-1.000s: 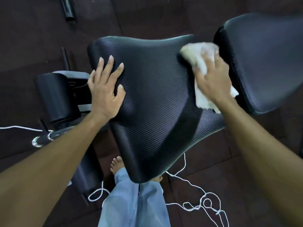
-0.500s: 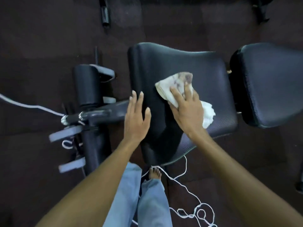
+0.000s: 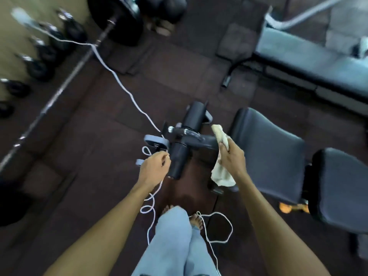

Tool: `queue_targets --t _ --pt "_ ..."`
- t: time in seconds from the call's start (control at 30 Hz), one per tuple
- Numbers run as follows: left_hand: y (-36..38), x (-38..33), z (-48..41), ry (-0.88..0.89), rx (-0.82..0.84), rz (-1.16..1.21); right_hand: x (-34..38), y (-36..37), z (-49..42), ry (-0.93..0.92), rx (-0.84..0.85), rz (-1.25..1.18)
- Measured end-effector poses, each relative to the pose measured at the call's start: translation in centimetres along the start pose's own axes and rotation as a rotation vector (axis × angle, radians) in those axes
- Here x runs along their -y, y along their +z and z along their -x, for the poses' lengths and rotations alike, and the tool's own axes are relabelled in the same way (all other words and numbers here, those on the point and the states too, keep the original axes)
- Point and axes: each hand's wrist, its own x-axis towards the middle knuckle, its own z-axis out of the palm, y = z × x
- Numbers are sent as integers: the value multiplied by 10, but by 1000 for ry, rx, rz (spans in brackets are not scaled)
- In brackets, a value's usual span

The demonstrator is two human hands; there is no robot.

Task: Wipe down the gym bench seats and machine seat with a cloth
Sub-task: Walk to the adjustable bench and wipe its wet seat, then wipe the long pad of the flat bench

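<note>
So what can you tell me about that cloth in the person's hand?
The cloth is a crumpled off-white rag, soft-looking and a little stained at its upper end. The right hand has it in a closed grip around its middle, lifted off the bench seat. One end pokes up above the fist; the other hangs loose below. Only that hand touches it.

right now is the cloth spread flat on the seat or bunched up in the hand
Bunched up. The right hand grips the cloth mid-length in the air, off the seat; one end sticks up, the other hangs crumpled below.
</note>
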Motion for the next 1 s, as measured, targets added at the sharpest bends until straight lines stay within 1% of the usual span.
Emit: queue_targets --t 0.1,0.17,0.23,0.33,0.43,0.57,0.63,0.7,0.87,1.0 --pt "-72 37 21 -77 -53 -66 76 23 1 -164 100 236" --pt "-118 63 33 -145 -92 -77 127 48 4 -292 136 452" --pt "-160 90 38 -186 -125 -95 176 77 11 -405 161 613" --pt "-220 135 37 -224 -170 -119 242 129 24 -552 191 754" --pt "-274 194 28 -284 -188 -103 303 190 34 -626 224 842" --pt "-328 276 10 -268 -130 -165 360 273 27 -587 280 829" --pt "-347 304 7 -274 -76 -179 382 302 26 -523 318 837" --pt "-363 325 1 -270 -37 -196 400 322 26 -451 317 803" --pt "-384 354 -44 -264 29 -208 420 348 14 -407 326 713" --pt "-389 354 -102 -189 97 -227 423 352 -20 -312 325 638"
